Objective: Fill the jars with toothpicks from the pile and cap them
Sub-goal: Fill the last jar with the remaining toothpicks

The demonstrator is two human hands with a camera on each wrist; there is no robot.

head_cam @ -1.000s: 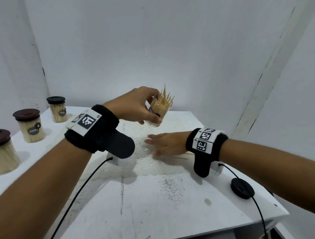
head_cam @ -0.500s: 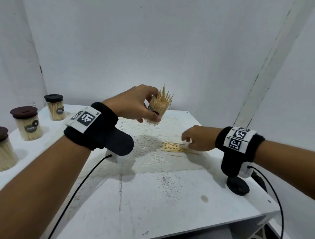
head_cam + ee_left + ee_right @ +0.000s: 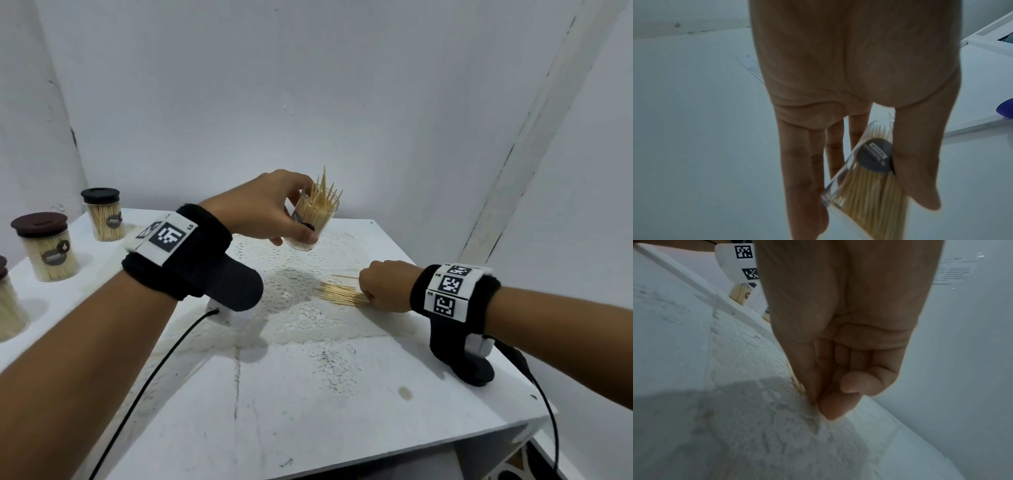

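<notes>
My left hand holds a clear, uncapped jar tilted above the far side of the table, with toothpicks sticking out of its mouth. In the left wrist view the thumb and fingers grip the jar by its sides, beside its dark round label. A small pile of toothpicks lies on the lace doily. My right hand rests at the pile's right end with its fingers curled. Seen from the right wrist, its thumb and fingertips pinch a few toothpicks against the doily.
Three capped, filled jars stand along the left shelf: a far one, a middle one and a near one. The white table ends close on the right and front. Black cables trail from both wrists.
My right hand lay flat on the pile, then slid right, uncovering the toothpicks, and curled; it now pinches at their right end. The left hand has held the jar nearly still.
</notes>
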